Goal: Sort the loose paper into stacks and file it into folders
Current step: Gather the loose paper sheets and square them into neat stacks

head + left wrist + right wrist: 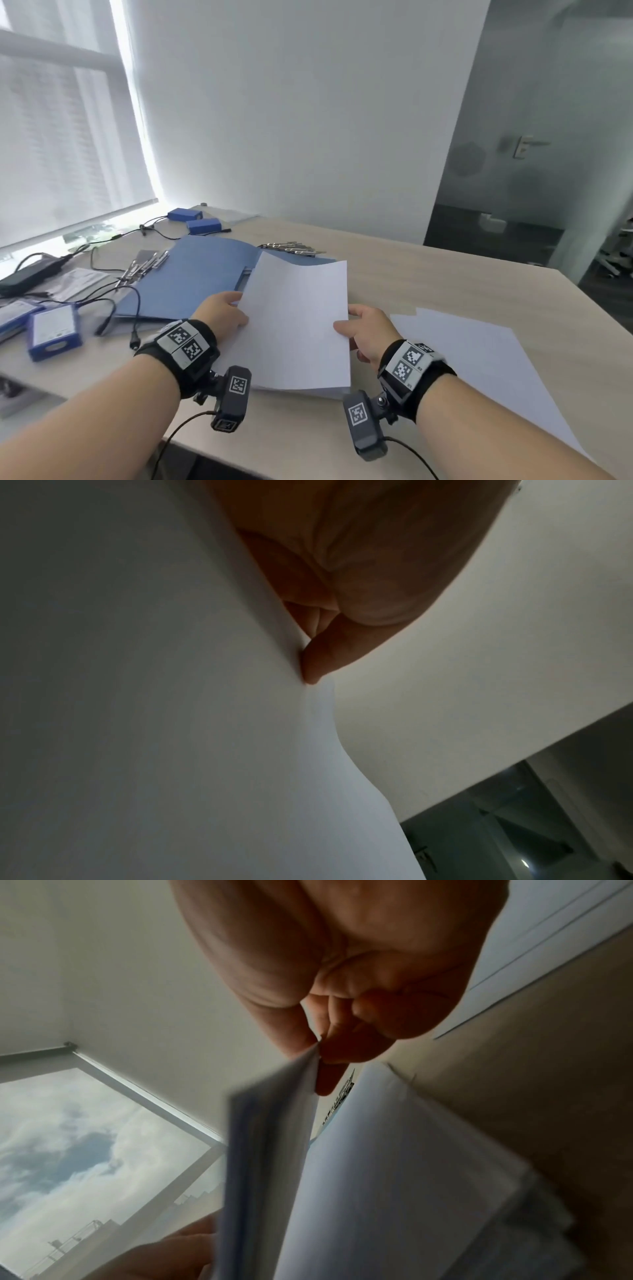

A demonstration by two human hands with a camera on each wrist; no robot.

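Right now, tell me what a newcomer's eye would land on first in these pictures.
First, the white sheaf of paper held up at the centre of the table, the left hand gripping its left edge and the right hand pinching its right edge. Behind it to the left lies an open blue folder, and more loose sheets lie flat to the right.

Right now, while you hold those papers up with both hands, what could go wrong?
1. The paper stack is held only at its side edges by the left hand and right hand; the top sheet already bows, so sheets might slide out.
2. It hangs over the open blue folder, and could snag on the spine clip.
3. Loose sheets lie near the table's front edge and might get swept off.
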